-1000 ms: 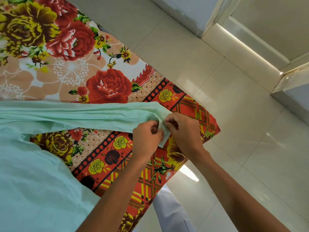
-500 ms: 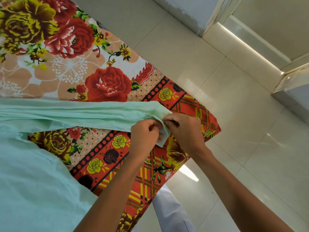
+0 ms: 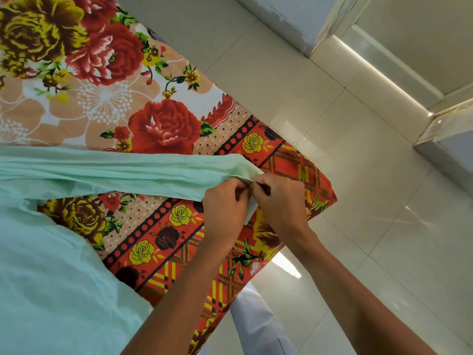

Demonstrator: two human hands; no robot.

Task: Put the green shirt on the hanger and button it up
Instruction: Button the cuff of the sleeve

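Both hands, left hand [image 3: 225,208] and right hand [image 3: 280,201], are pinching the green shirt [image 3: 107,172] cuff at frame centre, over the floral bedsheet [image 3: 158,129].

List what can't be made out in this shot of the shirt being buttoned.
- Button and buttonhole: head view, covered by the left hand and right hand pinching the cuff end of the green shirt.
- Shirt body: cut off by the left and bottom edges.
- Hanger: not in view, so whether the shirt is on it is unknown.
- Flowered bedsheet: partly under the shirt.

Bright daylight, glare on the glossy floor tiles [image 3: 289,267]; edges perhaps slightly bowed.
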